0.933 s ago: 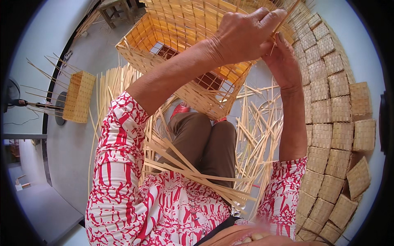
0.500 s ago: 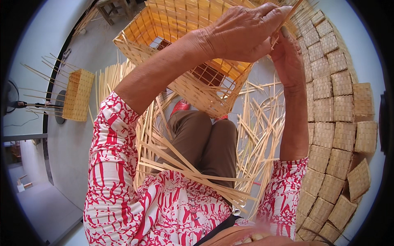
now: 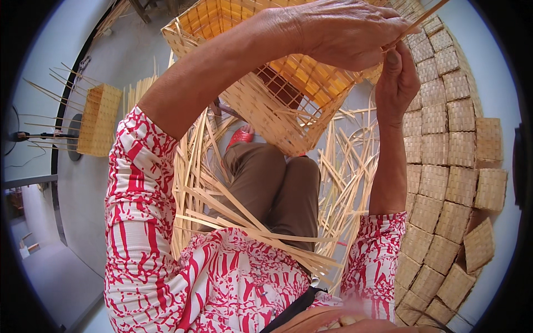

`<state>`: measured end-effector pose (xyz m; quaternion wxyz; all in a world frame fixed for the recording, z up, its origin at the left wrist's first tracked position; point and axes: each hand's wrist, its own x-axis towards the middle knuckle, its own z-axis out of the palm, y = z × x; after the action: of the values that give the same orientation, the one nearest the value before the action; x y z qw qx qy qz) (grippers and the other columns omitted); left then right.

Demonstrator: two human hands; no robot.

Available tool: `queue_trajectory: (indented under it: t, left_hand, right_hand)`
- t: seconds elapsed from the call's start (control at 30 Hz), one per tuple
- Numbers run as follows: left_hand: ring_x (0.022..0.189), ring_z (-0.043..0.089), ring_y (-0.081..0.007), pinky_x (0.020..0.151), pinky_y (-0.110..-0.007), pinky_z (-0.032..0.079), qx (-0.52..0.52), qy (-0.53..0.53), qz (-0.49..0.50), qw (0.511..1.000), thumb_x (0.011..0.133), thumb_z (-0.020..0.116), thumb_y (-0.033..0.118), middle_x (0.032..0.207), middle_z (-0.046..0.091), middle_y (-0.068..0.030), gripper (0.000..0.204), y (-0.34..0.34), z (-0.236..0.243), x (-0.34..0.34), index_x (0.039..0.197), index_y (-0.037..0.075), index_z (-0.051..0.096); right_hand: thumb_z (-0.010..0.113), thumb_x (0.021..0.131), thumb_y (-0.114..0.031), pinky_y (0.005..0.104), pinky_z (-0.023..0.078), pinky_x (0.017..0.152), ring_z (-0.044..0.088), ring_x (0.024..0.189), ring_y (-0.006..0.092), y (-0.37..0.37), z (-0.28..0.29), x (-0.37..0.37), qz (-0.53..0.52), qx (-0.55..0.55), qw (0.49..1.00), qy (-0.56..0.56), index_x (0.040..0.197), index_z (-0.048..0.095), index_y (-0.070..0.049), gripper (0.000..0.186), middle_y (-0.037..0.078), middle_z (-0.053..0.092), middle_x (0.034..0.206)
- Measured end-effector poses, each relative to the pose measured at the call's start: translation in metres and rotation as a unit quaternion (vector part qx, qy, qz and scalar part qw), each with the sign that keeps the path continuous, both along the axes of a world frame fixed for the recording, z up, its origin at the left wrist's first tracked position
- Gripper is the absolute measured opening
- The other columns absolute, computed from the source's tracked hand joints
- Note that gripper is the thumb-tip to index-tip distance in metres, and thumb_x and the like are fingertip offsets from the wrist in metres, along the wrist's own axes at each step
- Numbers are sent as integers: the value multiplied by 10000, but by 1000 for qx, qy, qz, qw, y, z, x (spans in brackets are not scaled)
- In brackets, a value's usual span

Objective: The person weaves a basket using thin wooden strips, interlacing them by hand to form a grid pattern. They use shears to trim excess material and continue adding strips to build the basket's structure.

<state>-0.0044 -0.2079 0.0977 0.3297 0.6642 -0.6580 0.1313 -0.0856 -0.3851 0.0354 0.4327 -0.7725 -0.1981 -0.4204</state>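
Note:
My left hand [image 3: 355, 34] reaches across to the upper right, its fingers closed on a thin bamboo strip [image 3: 426, 16] that slants up and right. Just below, my right hand [image 3: 398, 83] is closed too, thumb and fingers pinching at the strip's lower end. Behind my hands stands a large openwork bamboo basket [image 3: 258, 111], tilted before my knees, with a yellow-orange inside. My left forearm hides part of its upper side. Across my lap lie several loose flat strips [image 3: 277, 238].
Heaps of bamboo strips [image 3: 351, 161] cover the floor on both sides of my legs. Rows of small woven boxes [image 3: 433, 150] line the right side. At the left stands a smaller woven basket [image 3: 101, 119] with long strip ends sticking out, near a black stand [image 3: 75, 136].
Both hands have shifted slightly to the right with the strip, which now leans further right. The view has moved a little, and the large basket appears slightly further right.

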Motion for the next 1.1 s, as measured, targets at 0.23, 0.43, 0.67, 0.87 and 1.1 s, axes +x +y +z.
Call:
queue_trajectory:
  t: [0.23, 0.43, 0.67, 0.87, 1.1]
  left_hand:
    - [970, 619, -424, 785, -457, 509, -15, -16, -6, 1000, 822, 551, 71, 1132, 553, -285, 689, -6, -5, 4, 1413, -177, 299]
    - [963, 628, -415, 791, -450, 520, 32, 3, 31, 999, 824, 559, 82, 1147, 555, -289, 709, -3, 6, -1, 1427, -179, 292]
    - [877, 656, -360, 717, -414, 539, -101, -74, -20, 992, 856, 599, 106, 1161, 571, -275, 683, -6, -13, 10, 1433, -136, 328]
    - [696, 665, -264, 540, -370, 525, -195, -99, 30, 975, 881, 635, 82, 977, 649, -210, 639, -20, -28, 14, 1441, -84, 373]
    - [594, 634, -235, 505, -360, 503, -121, -146, 133, 973, 880, 598, 59, 795, 648, -164, 603, -21, -29, 7, 1416, -126, 393]
  right_hand:
    - [644, 1001, -165, 249, 516, 699, 662, 800, 89, -2, 5, -6, -79, -94, 992, -15, 1223, 667, -31, 260, 55, 736, 922]
    - [707, 944, -113, 269, 535, 629, 703, 697, 144, 3, 13, -1, -190, -163, 965, -76, 1039, 696, -56, 111, 64, 737, 847]
    - [698, 963, -130, 227, 483, 626, 608, 694, 56, -6, 15, -2, -135, -71, 988, -25, 967, 688, -49, 82, -3, 667, 763]
    - [697, 979, -191, 179, 419, 657, 518, 740, 18, -6, 24, -4, -55, 5, 997, 49, 958, 713, -20, 173, -49, 635, 802]
    - [621, 1028, -210, 224, 476, 823, 621, 902, 58, -15, 20, -12, -23, 47, 990, 129, 1080, 701, 18, 247, 16, 713, 983]
